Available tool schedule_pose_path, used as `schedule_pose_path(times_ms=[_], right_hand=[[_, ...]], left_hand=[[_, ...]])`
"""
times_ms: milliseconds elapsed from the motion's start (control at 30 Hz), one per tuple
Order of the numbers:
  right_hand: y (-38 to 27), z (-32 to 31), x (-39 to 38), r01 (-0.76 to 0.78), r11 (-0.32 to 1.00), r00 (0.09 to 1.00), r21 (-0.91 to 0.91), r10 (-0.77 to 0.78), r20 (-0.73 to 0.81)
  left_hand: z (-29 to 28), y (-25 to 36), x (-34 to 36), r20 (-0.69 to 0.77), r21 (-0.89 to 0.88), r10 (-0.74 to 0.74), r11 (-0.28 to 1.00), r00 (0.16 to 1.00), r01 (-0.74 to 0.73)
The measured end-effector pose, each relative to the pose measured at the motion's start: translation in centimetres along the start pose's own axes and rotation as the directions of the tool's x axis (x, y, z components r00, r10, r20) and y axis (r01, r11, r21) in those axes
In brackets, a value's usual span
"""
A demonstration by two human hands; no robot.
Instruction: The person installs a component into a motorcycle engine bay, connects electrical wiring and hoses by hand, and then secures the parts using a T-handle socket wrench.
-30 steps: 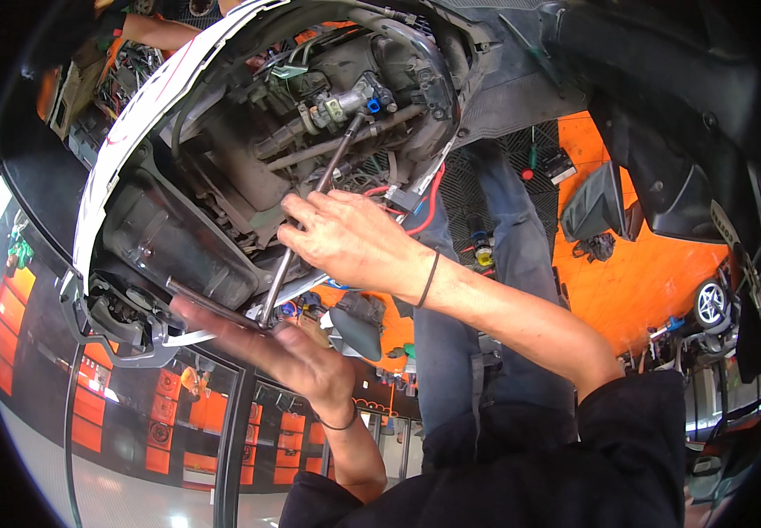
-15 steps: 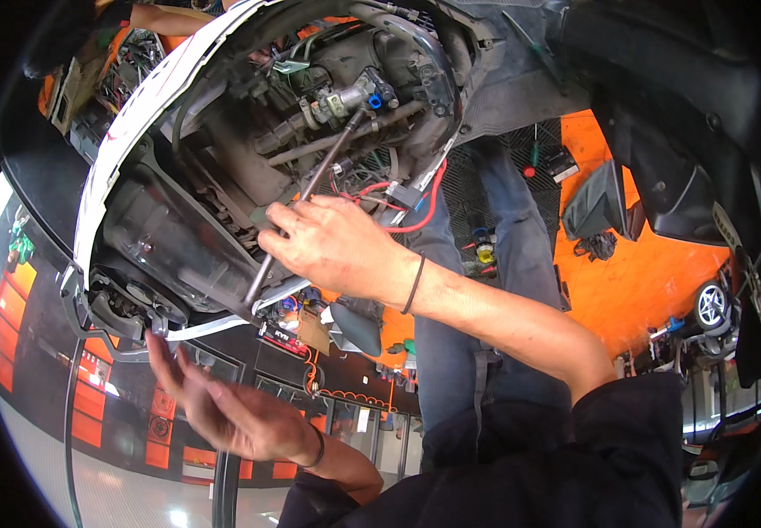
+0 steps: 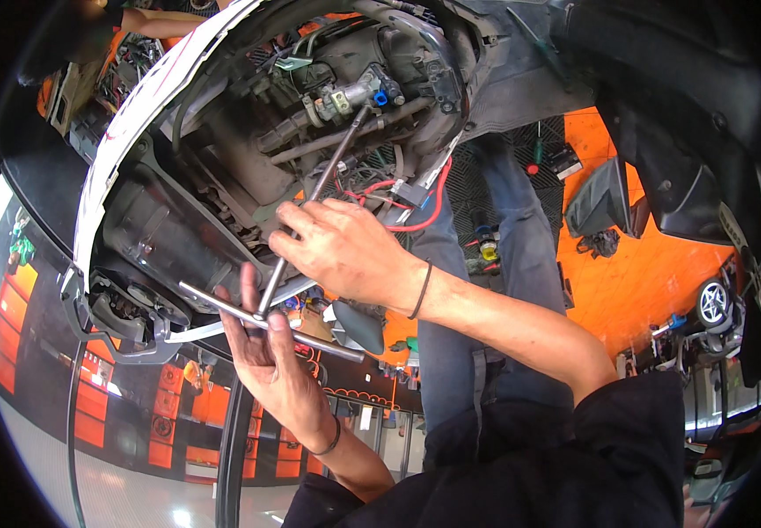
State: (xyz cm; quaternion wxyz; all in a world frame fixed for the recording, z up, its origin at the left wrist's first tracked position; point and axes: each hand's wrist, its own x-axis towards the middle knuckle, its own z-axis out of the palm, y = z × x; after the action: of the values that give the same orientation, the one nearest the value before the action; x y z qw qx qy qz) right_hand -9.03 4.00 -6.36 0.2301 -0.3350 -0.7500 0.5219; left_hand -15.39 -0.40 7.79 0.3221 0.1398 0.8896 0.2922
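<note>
A long steel T-handle wrench (image 3: 331,167) slants into the opened front of what looks like a scooter, its white body panel (image 3: 134,110) curving round the bay. Its far tip meets the metal part beside a blue fitting (image 3: 381,98); the exact fastener is hidden. My right hand (image 3: 345,246) wraps loosely round the shaft, fingers curled. At the near end, my left hand (image 3: 277,370) has the crossbar between its thumb and fingers, one finger stretched upward. Close to my right hand run red cables (image 3: 438,198) and a small dark connector (image 3: 410,194).
Dark panels (image 3: 662,158) hang at the right. On the orange floor (image 3: 609,273) lie a black cover piece (image 3: 596,198) and a green-and-red screwdriver (image 3: 534,158). A toy-sized-looking wheel (image 3: 712,303) shows farther right. Another person's arm (image 3: 165,22) reaches in at the upper left.
My left hand has moved up and right onto the crossbar, which has swung round into clear sight. My right hand has shifted slightly right, still round the shaft.
</note>
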Motion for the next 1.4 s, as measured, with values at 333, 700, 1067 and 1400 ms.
schedule_pose_path(times_ms=[333,700,1067,1400], right_hand=[[0.9,-0.1,0.1,0.020,1.000,0.996,0.018,-0.022,0.081],[1.0,-0.5,0.2,-0.023,0.998,0.996,-0.059,0.029,0.090],[-1.1,-2.4,1.2,0.024,0.998,0.991,-0.061,-0.016,0.130],[1.5,-2.1,2.1,0.032,0.996,0.987,-0.087,-0.018,0.161]], left_hand=[[-1.8,-0.9,0.4,-0.112,0.048,0.567,0.823,0.816,-0.566],[0.4,-1.9,3.1,0.226,0.226,0.357,0.886,0.906,-0.405],[2.6,-0.5,0.6,-0.068,-0.322,0.239,0.914,0.969,-0.248],[4.3,-1.9,2.3,-0.050,-0.439,0.189,0.878,0.981,-0.192]])
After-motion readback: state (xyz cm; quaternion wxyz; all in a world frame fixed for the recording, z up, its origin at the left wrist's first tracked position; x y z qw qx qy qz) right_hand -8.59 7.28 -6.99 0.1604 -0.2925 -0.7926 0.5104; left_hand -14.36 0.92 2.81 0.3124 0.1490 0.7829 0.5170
